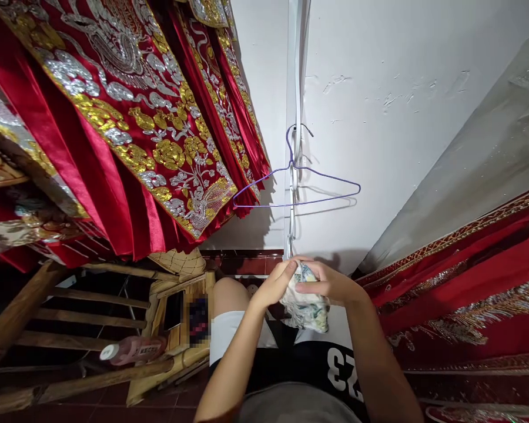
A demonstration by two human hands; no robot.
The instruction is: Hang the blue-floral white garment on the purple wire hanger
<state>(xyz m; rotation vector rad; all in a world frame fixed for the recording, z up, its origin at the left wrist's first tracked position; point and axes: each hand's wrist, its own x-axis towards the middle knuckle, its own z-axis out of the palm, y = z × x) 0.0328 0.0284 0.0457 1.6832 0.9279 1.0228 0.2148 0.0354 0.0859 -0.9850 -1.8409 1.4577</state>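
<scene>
Head view: we see both hands meeting at about 6 o'clock, just below the middle of the frame. The left hand [275, 284] and the right hand [331, 284] are each closed on the top of a small printed cloth [306, 306], fingers pinching it from either side. The cloth hangs as a crumpled bundle between them, above the lap and the black shorts [330, 367] with their white number.

As for progress, we judge the work on the cloth to be at an early point. It is bunched, neither spread out nor folded flat. At 12 o'clock from the hands, a purple wire hanger [297, 189] hangs bare against the white wall [401, 106], with nothing draped on it, well apart from the cloth.

There is no table. The cloth is held in the air over the knees, and the floor [114, 405] at 7 o'clock is dark red tile. At 10 o'clock, red embroidered hangings [123, 117] with gold and silver thread fall in pleats. More red embroidered fabric [467, 288] lies at 3 o'clock, under a clear plastic sheet [489, 147]. At 8 o'clock stands a bamboo seat [92, 320] with a pink bottle [134, 349] lying on its edge and a woven item [178, 262] on top; what that item is, we cannot tell.
</scene>
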